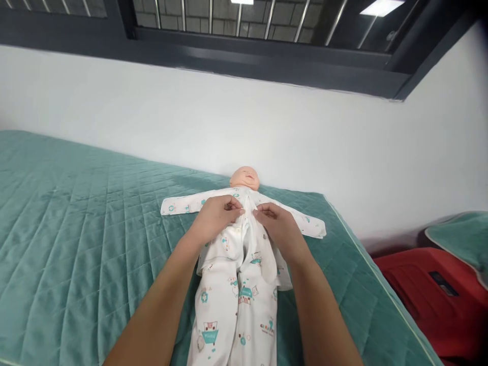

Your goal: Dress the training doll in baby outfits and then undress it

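Observation:
A baby doll [244, 178] lies on its back, its head near the wall. It wears a white printed shirt [224, 243] with both sleeves spread wide, and white printed pants [219, 310]. At the chest, my left hand [219, 216] pinches one front edge of the shirt between thumb and fingers. Just to its right, my right hand [280, 226] pinches the opposite front edge. The shirt front is parted in a narrow gap between the two hands. Any fastener under my fingertips is too small to make out.
A green quilted cover [95, 244] spreads under the doll. Behind it rises a white wall [190, 117] below a dark window frame [247, 58] with metal bars. Past the bed's right edge sits a red plastic object [427, 300], with green fabric [463, 239] beside it.

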A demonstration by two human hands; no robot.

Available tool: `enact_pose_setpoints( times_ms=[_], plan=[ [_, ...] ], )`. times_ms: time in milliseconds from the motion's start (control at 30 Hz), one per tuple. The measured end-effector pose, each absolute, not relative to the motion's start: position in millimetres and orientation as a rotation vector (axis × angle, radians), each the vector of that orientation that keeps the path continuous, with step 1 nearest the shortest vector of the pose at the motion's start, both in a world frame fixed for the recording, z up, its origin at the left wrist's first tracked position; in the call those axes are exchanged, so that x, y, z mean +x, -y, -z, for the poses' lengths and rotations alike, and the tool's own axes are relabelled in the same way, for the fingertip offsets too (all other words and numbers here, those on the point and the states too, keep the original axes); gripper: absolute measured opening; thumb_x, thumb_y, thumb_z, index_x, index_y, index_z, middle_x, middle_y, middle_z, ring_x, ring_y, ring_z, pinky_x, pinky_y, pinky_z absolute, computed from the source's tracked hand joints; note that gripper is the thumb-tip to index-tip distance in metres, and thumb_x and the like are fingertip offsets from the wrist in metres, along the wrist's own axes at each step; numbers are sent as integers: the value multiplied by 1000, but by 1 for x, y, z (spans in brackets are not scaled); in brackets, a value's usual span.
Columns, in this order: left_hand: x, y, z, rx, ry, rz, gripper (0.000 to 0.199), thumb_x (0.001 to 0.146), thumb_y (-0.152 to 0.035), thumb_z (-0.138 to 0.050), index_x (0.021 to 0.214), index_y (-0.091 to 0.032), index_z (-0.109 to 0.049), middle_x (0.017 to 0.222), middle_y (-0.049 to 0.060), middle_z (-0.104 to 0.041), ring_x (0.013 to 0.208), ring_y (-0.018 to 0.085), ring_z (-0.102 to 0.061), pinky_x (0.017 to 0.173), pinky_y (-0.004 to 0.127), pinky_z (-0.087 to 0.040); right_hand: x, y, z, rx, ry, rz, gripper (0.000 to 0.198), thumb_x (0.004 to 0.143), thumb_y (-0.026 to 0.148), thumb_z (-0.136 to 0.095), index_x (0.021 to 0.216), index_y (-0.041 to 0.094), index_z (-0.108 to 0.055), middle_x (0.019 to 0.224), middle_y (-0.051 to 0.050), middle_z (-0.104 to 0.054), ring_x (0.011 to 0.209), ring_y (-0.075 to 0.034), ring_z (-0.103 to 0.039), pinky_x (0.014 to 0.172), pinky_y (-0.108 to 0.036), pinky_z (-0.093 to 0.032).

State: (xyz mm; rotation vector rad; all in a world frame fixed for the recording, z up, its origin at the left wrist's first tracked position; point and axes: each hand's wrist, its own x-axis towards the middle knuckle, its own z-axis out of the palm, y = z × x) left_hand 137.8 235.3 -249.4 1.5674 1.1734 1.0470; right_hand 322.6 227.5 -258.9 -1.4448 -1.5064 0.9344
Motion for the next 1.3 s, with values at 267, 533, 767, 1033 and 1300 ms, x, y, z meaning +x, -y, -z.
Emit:
enact_pose_setpoints(
  times_ms=[267,533,767,1033,1300],
  plan=[
    [147,-234,246,1509,-1065,-1098,11,83,-26,-59,78,-17,-60,66,-3,-60,57,9,-59,59,22,-43,326,-231,269,-1174,1267,-1202,32,72,45,-78,89,19,-71,85,-2,-70,74,-15,-58,70,-28,-43],
    [146,-236,252,1507,-1025,-1080,11,84,-25,-59,82,-16,-64,64,-2,-61,60,9,-58,60,21,-44,325,-232,269,-1207,1257,-1141,34,70,45,-79,92,20,-73,90,-4,-72,78,-18,-62,73,-30,-45],
    [142,-232,248,1425,-976,-1067,10,84,-25,-62,82,-16,-64,66,-3,-60,59,8,-56,58,20,-42,322,-230,266,-1238,1379,-1094,28,77,41,-75,97,22,-73,96,-4,-72,89,-19,-63,81,-31,-46],
    [142,-238,257,1360,-935,-1116,25,77,-37,-73,78,-14,-63,61,-1,-61,54,8,-55,51,19,-39,316,-227,260,-1253,1513,-1030,18,79,33,-71,91,20,-69,87,-2,-69,81,-16,-62,75,-29,-45],
    [142,-238,257,1378,-935,-1080,24,78,-35,-72,84,-15,-61,62,-2,-61,54,8,-55,50,18,-39,306,-220,253,-1415,1601,-905,18,78,29,-67,95,23,-67,81,0,-70,76,-16,-64,71,-29,-46]
  ],
)
